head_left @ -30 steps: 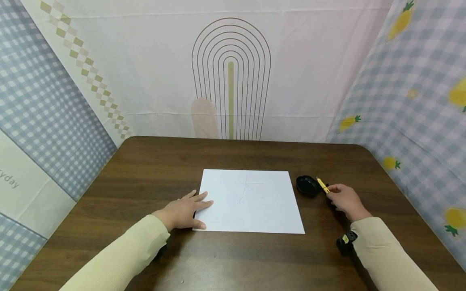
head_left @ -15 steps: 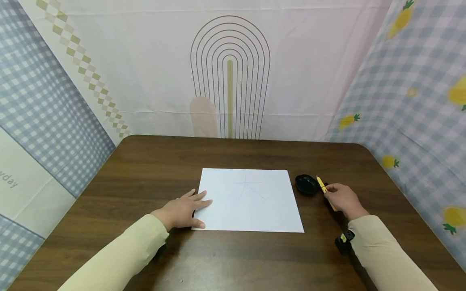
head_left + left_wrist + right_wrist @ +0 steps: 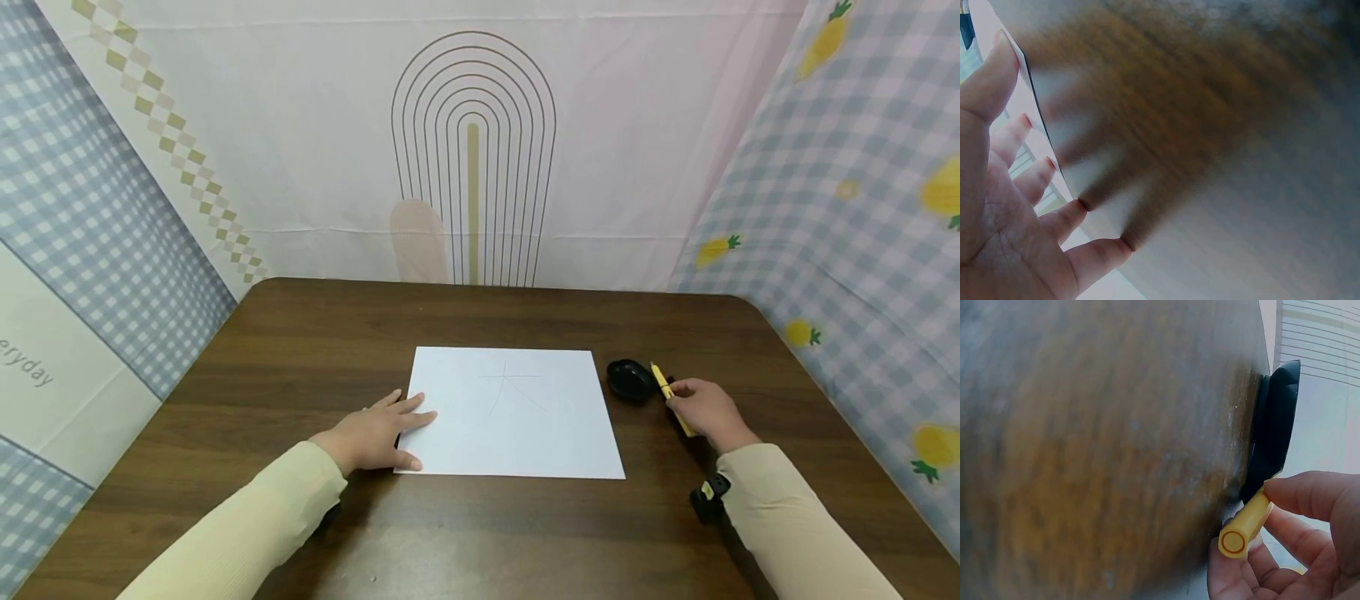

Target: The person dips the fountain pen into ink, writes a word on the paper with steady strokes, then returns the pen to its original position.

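In the head view, a white sheet of paper (image 3: 525,446) lies on the brown table, with a few thin strokes drawn on its upper half: one level line, a crossing line and two slanting legs. My left hand (image 3: 375,435) rests at the sheet's left edge, fingers spread; the left wrist view shows the fingertips (image 3: 1127,244) on the tabletop and along the paper's edge. To the right of the sheet, my right hand (image 3: 708,412) pinches a yellow pen (image 3: 661,380) between thumb and fingers. The pen's round end (image 3: 1233,542) faces the right wrist camera. Beside it stands a small black dish (image 3: 630,381).
The dark wooden table (image 3: 480,533) has rounded far corners. A white printed cloth (image 3: 315,150) hangs behind it, and checked blue cloth (image 3: 885,292) with pineapple prints hangs on the right. A black wrist device (image 3: 708,497) sits at the right sleeve.
The pen has shifted in my right hand, and its rear part now shows below the fingers. My left hand stays in place on the paper. The head view has shifted slightly.
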`<state>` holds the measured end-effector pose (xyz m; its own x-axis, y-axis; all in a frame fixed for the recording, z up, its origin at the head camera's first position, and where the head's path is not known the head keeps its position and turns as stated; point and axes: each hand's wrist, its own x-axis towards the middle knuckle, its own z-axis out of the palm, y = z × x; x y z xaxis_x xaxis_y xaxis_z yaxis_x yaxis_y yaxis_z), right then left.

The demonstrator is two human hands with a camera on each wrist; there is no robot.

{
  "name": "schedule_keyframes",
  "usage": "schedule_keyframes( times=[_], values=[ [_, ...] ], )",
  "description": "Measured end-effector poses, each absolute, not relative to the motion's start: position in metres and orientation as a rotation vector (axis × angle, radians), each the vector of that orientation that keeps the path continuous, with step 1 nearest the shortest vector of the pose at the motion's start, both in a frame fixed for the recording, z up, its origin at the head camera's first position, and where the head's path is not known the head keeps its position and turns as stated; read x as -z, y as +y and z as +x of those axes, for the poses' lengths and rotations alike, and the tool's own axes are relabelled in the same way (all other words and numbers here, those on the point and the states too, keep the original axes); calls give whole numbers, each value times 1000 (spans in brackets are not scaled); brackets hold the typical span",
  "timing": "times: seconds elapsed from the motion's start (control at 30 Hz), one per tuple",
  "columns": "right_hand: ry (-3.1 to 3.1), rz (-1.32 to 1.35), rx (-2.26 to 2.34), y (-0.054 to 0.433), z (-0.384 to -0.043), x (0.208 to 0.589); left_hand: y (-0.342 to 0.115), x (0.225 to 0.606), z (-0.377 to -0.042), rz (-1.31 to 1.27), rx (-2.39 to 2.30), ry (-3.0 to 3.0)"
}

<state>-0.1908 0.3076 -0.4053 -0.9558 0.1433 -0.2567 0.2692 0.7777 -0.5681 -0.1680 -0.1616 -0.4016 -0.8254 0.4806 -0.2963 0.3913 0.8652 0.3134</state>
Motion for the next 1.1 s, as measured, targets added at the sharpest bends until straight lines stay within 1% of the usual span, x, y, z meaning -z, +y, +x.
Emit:
schedule_keyframes(
  times=[0.73, 1.1],
  values=[
    [2656, 351, 1046, 313, -191, 406, -161, 401, -169, 643, -341, 2670],
    [2663, 301, 1042, 316, -190, 405, -158, 400, -172, 626, -422, 2646]
  ],
)
